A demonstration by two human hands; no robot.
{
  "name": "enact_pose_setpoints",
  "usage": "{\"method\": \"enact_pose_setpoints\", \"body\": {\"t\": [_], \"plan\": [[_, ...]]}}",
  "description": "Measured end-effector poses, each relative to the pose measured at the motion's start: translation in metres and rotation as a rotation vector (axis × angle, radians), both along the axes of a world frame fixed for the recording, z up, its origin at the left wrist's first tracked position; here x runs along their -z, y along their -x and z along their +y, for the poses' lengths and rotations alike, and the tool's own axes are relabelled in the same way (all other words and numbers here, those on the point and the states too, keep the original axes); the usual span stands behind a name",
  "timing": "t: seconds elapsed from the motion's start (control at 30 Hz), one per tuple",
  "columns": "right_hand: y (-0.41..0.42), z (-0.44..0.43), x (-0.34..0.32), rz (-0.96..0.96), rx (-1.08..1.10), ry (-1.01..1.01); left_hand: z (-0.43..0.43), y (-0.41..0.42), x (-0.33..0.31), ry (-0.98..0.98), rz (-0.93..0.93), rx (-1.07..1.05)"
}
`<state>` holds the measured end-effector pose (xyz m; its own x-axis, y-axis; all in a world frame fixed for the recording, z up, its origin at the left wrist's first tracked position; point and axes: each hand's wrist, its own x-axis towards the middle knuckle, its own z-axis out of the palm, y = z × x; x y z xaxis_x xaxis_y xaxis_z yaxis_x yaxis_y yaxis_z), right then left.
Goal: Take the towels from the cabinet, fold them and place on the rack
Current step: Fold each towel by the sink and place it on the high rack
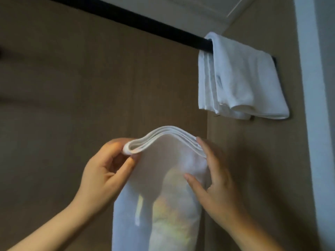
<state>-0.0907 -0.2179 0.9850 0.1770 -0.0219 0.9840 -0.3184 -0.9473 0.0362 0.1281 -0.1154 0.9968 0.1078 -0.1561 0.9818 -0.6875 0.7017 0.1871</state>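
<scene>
A folded white towel (157,178) hangs in front of me, its layered top edge arched between both hands. My left hand (105,171) pinches the left end of that edge between thumb and fingers. My right hand (212,178) holds the right side, fingers along the edge and thumb pressed on the front face. Above and to the right, a black rack bar (145,20) runs across the wall. Another folded white towel (241,78) is draped over the bar's right end. The held towel is well below the bar.
A brown wall (72,87) fills the background, with a corner line at right. A pale vertical frame or door edge (315,105) stands at the far right. The bar's long left stretch carries nothing.
</scene>
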Motion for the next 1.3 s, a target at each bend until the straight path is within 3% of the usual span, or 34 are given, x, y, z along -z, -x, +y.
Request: {"method": "enact_pose_setpoints", "body": {"t": [0.17, 0.37, 0.87, 1.3], "plan": [[-0.005, -0.007, -0.022, -0.009, 0.03, 0.185, 0.003, 0.005, -0.017, 0.061, -0.358, -0.296], [-0.007, 0.006, -0.057, 0.009, 0.093, 0.293, 0.018, -0.008, -0.054, 0.125, -0.581, -0.45], [-0.023, 0.047, -0.159, -0.074, 0.295, 0.406, 0.056, -0.022, -0.165, 0.301, -0.721, -0.572], [-0.029, 0.044, -0.263, -0.102, 0.295, 0.342, 0.058, -0.009, -0.258, 0.292, -0.652, -0.622]]}}
